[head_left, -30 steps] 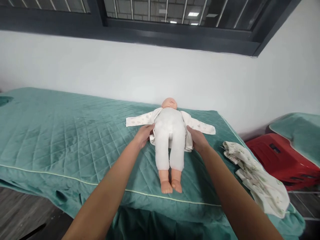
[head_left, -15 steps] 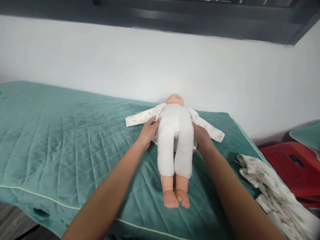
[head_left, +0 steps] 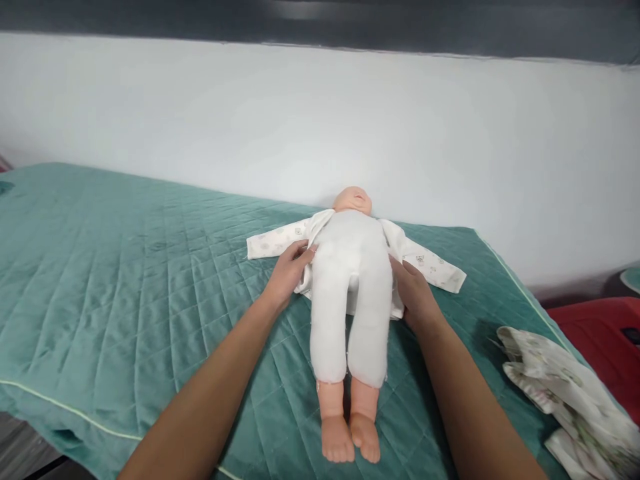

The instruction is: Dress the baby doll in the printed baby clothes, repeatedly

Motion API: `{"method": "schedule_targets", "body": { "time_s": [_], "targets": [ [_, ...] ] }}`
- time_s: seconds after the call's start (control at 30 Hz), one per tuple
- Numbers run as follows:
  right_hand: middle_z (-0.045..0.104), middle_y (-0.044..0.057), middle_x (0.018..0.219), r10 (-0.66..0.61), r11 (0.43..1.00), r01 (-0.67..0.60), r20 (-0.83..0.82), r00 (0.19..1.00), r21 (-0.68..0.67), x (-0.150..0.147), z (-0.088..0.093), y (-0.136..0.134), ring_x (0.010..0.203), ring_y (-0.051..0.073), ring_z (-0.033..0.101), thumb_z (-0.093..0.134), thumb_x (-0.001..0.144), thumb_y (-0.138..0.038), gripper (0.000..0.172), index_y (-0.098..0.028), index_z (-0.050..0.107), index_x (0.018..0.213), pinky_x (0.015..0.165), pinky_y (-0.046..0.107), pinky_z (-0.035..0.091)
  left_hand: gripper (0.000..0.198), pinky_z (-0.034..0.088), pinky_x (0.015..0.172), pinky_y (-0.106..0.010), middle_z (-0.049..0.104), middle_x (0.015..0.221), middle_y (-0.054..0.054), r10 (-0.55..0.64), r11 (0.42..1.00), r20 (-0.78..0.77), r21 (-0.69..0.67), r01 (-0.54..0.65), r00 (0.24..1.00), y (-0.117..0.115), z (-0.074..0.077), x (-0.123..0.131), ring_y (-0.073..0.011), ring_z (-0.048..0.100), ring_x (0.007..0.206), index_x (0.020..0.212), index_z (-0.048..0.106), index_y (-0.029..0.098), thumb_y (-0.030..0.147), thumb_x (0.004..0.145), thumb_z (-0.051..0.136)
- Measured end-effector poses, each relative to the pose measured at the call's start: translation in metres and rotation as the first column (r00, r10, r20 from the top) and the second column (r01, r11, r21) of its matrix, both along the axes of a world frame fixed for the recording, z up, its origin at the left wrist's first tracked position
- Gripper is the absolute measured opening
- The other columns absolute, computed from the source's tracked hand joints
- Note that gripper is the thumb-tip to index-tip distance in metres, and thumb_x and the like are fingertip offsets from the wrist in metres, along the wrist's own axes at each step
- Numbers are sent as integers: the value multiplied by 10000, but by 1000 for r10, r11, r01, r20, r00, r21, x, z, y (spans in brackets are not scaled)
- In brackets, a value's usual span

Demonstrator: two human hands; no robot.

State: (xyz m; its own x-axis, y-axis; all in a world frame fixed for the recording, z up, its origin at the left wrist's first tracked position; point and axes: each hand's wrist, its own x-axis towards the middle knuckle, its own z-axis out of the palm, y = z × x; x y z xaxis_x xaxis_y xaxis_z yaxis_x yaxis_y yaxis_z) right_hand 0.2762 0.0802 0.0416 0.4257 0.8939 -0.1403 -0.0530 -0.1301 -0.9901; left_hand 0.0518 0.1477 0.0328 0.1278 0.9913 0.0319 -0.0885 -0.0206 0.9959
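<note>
A baby doll (head_left: 350,267) with a white cloth body lies on its back, head toward the wall and bare feet toward me. Under it a white printed baby shirt (head_left: 280,239) is spread open, both sleeves stretched out sideways. My left hand (head_left: 291,272) is closed at the shirt's left edge, its thumb against the doll's side. At the opposite side, my right hand (head_left: 414,292) is closed at the other edge, close to the doll's hip. Some fingertips of both hands are hidden by cloth.
A green quilted cover (head_left: 150,280) lies under everything, with a white wall (head_left: 320,120) behind. At the right edge are a crumpled floral cloth (head_left: 560,380) and, beyond it, a red case (head_left: 600,333).
The view has come a little closer and tilted down. Both hands have shifted slightly outward at the doll's sides, and more of the shirt's lower edges shows.
</note>
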Motion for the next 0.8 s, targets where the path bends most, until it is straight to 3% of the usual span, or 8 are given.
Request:
{"method": "schedule_targets", "body": {
  "time_s": [0.2,0.27,0.33,0.43,0.5,0.53,0.67,0.8],
  "targets": [
    [784,57,945,8,999,-10,-78,997,-34,2,5,-5,829,262,733,726,791,-408,288,-217,710,1007,709,344,601,369,430,644,-231,649,855,-1,-76,997,92,-12,77,993,-4,0,-6,-130,551,728,990,692,201,523,811,679],
    [781,69,950,31,997,-39,-130,991,-60,8,5,-5,836,266,732,712,802,-399,275,-209,708,1001,695,349,604,390,429,622,-256,656,821,-18,-62,997,20,-34,62,998,-1,-2,-13,-151,561,699,930,681,200,574,844,609],
    [778,80,949,45,994,-62,-176,983,-91,16,3,-3,849,265,733,663,836,-414,267,-198,701,989,698,354,607,393,437,642,-296,671,799,-41,53,998,-165,-21,-57,985,4,-4,-23,-193,592,711,884,664,211,587,866,551],
    [775,82,927,21,989,-51,-214,977,-138,25,0,1,889,261,731,582,887,-434,272,-199,685,979,729,354,608,288,445,769,-377,716,872,-88,306,952,-526,159,-262,794,11,-9,-38,-283,640,855,927,663,241,501,867,556],
    [774,80,903,0,989,-38,-258,966,-143,28,0,4,897,263,729,552,905,-435,279,-201,677,989,744,359,604,277,428,856,-431,734,968,-125,364,931,-655,257,-258,662,13,-12,-43,-339,633,982,1039,659,244,437,866,562],
    [773,81,893,-2,990,-39,-290,957,-136,28,1,4,892,268,729,541,910,-439,289,-200,676,999,746,368,602,311,417,894,-456,734,1025,-142,361,932,-681,277,-232,637,13,-14,-43,-361,618,1045,1111,644,238,415,869,559],
    [773,90,890,41,994,-75,-378,925,-76,24,5,6,881,290,725,543,900,-441,331,-187,691,1054,752,402,594,478,359,1027,-506,697,1214,-161,339,937,-665,304,-173,666,12,-17,-39,-376,553,1226,1330,546,224,357,872,568],
    [774,78,899,102,995,-97,-271,957,32,22,5,8,912,292,723,574,867,-421,310,-194,706,1032,792,406,585,577,352,1084,-476,682,1278,-136,292,953,-583,249,-175,758,16,-18,-36,-329,561,1270,1432,482,218,339,874,565]
  ]
}}
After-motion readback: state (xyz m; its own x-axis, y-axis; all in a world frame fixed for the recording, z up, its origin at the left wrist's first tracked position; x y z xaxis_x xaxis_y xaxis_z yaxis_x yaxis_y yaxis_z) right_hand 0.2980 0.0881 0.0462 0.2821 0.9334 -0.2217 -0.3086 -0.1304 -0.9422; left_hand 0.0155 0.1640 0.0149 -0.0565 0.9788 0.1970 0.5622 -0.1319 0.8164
